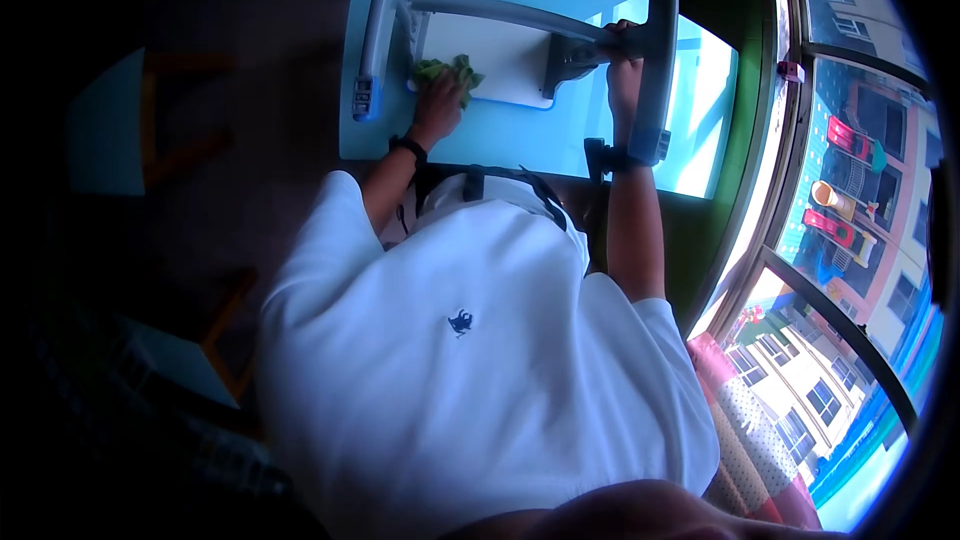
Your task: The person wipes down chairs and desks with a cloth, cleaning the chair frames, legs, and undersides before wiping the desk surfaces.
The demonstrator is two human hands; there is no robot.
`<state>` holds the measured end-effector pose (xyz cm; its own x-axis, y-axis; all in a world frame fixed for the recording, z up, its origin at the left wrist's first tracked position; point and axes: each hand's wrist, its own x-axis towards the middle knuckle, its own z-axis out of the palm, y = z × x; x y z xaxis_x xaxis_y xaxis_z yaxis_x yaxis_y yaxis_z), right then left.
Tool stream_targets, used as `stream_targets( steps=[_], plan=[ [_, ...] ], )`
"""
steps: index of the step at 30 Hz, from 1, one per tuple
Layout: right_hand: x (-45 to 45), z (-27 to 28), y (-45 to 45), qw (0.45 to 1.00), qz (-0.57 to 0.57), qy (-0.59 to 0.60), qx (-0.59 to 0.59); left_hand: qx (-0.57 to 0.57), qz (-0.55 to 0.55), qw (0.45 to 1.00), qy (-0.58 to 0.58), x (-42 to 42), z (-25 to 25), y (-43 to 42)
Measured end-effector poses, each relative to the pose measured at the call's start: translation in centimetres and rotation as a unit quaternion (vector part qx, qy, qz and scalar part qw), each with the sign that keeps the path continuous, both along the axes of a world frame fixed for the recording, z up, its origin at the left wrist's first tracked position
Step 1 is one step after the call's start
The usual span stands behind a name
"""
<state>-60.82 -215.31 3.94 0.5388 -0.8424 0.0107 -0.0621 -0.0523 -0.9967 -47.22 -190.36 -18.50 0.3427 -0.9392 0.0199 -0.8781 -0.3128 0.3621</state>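
Observation:
An upturned chair [500,10] with a grey frame lies on a light blue table [520,140], its legs pointing up toward me. The white underside of its seat panel [490,45] shows between the legs. My left hand [438,110] is closed on a crumpled green cloth [462,72], pressed against the panel's near left corner. On the right, my right hand [625,65] grips the grey frame close to where a crossbar meets the right leg; that leg hides part of the hand. A dark band circles each wrist.
Windows [800,90] with pink and dotted curtains [750,420] run down the right side, play equipment outside. Small chairs [110,130] with pale blue surfaces stand on the dark floor to the left. A green surface [745,130] borders the table's right edge.

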Motion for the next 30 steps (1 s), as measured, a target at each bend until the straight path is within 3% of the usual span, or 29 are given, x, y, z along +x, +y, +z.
stream_targets(
  steps=[6, 8, 9, 12, 14, 16, 18, 19, 22, 24, 25, 26, 28, 29, 30],
  plan=[
    [-0.3, -2.0, -1.2, 0.999, 0.006, 0.014, -0.037, -0.031, 0.100, 0.994, -0.014, 2.2, -2.5, -7.0],
    [-0.1, -0.8, -0.6, 0.995, 0.017, 0.057, -0.078, -0.164, 0.157, 0.972, -0.053, 3.9, -2.4, -9.8],
    [-0.1, -0.9, -0.8, 0.996, 0.020, 0.049, -0.075, -0.165, 0.162, 0.971, -0.053, 4.9, -2.2, -11.0],
    [-0.3, -1.5, -1.3, 0.994, 0.033, 0.049, -0.095, -0.085, 0.247, 0.965, -0.027, 7.4, -1.2, -13.8],
    [-0.4, -3.0, -1.9, 0.998, 0.029, -0.033, -0.042, 0.038, 0.254, 0.961, 0.099, 8.4, -1.0, -14.7],
    [-0.3, -3.5, -1.9, 0.998, 0.030, -0.036, -0.047, 0.036, 0.247, 0.965, 0.074, 7.6, -1.0, -14.1],
    [-0.3, -3.5, -2.1, 0.997, 0.029, -0.041, -0.055, -0.123, 0.249, 0.958, -0.075, 6.1, -1.0, -12.9],
    [-0.3, -3.5, -2.2, 0.997, 0.040, -0.045, -0.052, -0.122, 0.249, 0.958, -0.075, 5.6, -1.0, -12.6],
    [-0.5, -3.7, -2.3, 0.997, 0.053, -0.049, -0.036, -0.096, 0.284, 0.953, -0.047, 3.2, -1.7, -10.6],
    [-0.6, -3.7, -2.3, 0.997, 0.053, -0.051, -0.027, -0.014, 0.284, 0.956, 0.068, 2.2, -2.8, -8.8],
    [-0.6, -3.7, -2.2, 0.997, 0.054, -0.043, -0.037, 0.059, 0.199, 0.978, -0.027, 1.7, -3.5, -7.5],
    [-0.6, -3.6, -2.2, 0.997, 0.055, -0.035, -0.047, 0.060, 0.199, 0.978, -0.027, 1.2, -4.1, -6.4],
    [-0.5, -3.5, -2.0, 0.996, 0.050, -0.029, -0.060, 0.141, 0.102, 0.985, -0.005, -0.6, -1.3, -4.3],
    [-0.5, -3.4, -2.0, 0.996, 0.043, -0.023, -0.075, 0.086, 0.218, 0.949, 0.209, -1.1, -1.8, -4.6],
    [-0.4, -3.5, -2.2, 0.996, 0.042, -0.022, -0.079, 0.083, 0.216, 0.950, 0.210, -1.1, -0.2, -5.0]
  ],
)
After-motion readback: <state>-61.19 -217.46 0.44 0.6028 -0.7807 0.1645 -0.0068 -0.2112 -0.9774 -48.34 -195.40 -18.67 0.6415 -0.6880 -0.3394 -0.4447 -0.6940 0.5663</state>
